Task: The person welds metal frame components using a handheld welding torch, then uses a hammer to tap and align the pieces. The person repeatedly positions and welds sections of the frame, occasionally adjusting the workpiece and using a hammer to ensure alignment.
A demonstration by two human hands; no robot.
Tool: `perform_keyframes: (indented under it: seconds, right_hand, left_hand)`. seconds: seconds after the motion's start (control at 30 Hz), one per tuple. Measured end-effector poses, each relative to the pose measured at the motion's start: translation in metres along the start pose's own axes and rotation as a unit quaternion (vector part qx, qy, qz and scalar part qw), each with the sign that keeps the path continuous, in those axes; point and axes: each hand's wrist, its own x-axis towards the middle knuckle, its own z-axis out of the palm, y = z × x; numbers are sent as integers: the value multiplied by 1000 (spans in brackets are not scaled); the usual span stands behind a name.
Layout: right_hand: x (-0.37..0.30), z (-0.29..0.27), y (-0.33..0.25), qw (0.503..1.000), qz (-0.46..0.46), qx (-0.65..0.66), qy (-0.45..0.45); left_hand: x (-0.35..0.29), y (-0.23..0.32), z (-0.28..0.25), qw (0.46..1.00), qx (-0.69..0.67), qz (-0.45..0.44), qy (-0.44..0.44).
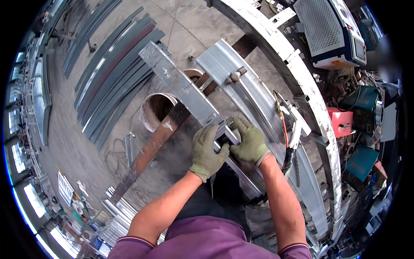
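Note:
Both my hands wear greenish work gloves and meet at a short grey metal channel piece (227, 133). My left hand (206, 149) wraps its left side, thumb pointing inward. On the other side my right hand (249, 141) grips it with curled fingers, its thumb close to the left one. The piece sits at the near end of a long galvanized steel beam (179, 82) that slants away to the upper left. Below my hands another length of metal profile (246, 179) runs toward my body. How the piece meets the beam is partly hidden by my gloves.
A hammer (236, 76) lies on a wide steel channel (258, 97) to the right. A welding torch (297, 127) with an orange hose rests beside it. A rusty crossbar (151, 142) and pipe section (147, 113) stand beneath. Stacked steel profiles (116, 64) lie left; a machine cabinet (330, 32) stands far right.

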Motion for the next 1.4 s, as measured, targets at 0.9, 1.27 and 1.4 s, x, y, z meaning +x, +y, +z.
perform_keyframes:
  seconds: [0.9,1.27,1.4]
  right_hand:
    - [-4,12,7,998,25,46,20]
    - [-2,11,2,999,26,21,17]
    - [-3,13,7,1000,19,8,11]
  left_hand:
    - [-17,-5,8,983,-152,-87,53]
    - [-17,-8,11,979,-173,-94,48]
    - [-19,-6,9,981,-166,-80,68]
